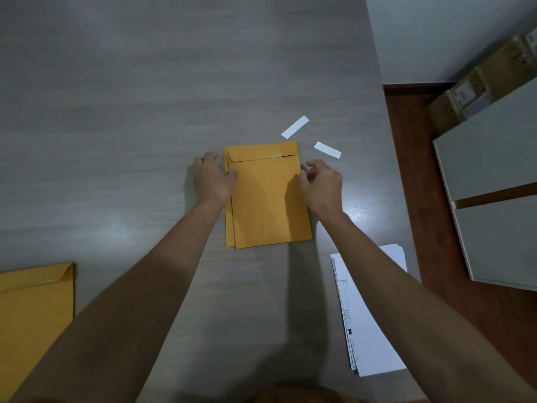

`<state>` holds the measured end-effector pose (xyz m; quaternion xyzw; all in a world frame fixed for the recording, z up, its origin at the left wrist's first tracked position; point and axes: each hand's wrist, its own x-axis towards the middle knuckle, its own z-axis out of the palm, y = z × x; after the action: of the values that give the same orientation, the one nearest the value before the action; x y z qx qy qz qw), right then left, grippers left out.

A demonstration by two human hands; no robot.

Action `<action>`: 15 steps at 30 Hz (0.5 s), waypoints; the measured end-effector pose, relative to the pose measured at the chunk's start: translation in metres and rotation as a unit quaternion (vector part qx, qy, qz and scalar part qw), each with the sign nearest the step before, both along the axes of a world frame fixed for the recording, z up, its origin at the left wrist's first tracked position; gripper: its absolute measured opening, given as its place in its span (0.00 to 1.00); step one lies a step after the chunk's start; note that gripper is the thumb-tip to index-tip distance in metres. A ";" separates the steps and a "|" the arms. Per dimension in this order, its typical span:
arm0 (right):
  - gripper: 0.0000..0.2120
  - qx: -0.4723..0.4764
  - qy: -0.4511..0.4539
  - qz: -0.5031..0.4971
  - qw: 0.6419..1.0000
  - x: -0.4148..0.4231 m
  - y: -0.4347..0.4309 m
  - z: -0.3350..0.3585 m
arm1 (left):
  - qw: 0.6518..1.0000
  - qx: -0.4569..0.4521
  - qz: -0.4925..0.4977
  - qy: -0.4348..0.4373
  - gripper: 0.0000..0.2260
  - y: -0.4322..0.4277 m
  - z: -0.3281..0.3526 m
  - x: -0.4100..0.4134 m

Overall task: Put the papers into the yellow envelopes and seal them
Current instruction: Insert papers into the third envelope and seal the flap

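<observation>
The left hand (213, 177) grips the left edge of the top yellow paper envelope (268, 199), thumb on its face, fingers curled at the edge. The right hand (319, 183) sits at the right edge with fingers curled; whether it pinches cannot be told. This envelope lies mid-way across the grey wood-grain table (116, 112), flap down, on a second yellow envelope (229, 216). Beyond, to the right, lie two strips: a far white paper strip (295, 127) and a nearer white paper strip (327, 150). One stack of white printed papers (369, 315) lies near right, partly hidden by the right forearm. A third yellow envelope (35, 315) lies near left.
</observation>
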<state>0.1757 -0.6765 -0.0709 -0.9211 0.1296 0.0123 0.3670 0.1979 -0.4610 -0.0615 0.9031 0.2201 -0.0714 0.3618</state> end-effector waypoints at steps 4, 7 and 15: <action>0.14 0.017 0.038 0.006 0.999 -0.007 0.017 -0.001 | 0.999 -0.031 -0.017 -0.001 0.18 -0.002 0.002 -0.019; 0.17 -0.002 0.060 0.031 0.998 -0.011 0.021 0.001 | 0.997 -0.074 -0.022 -0.005 0.23 0.000 0.004 -0.029; 0.18 -0.104 -0.007 0.071 0.992 -0.043 0.055 0.020 | 0.998 -0.065 -0.027 0.006 0.26 0.028 0.019 -0.062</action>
<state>0.1330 -0.6210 -0.0511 -0.9611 0.0619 0.0186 0.2685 0.1355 -0.4331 -0.0428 0.8830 0.1929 -0.1005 0.4160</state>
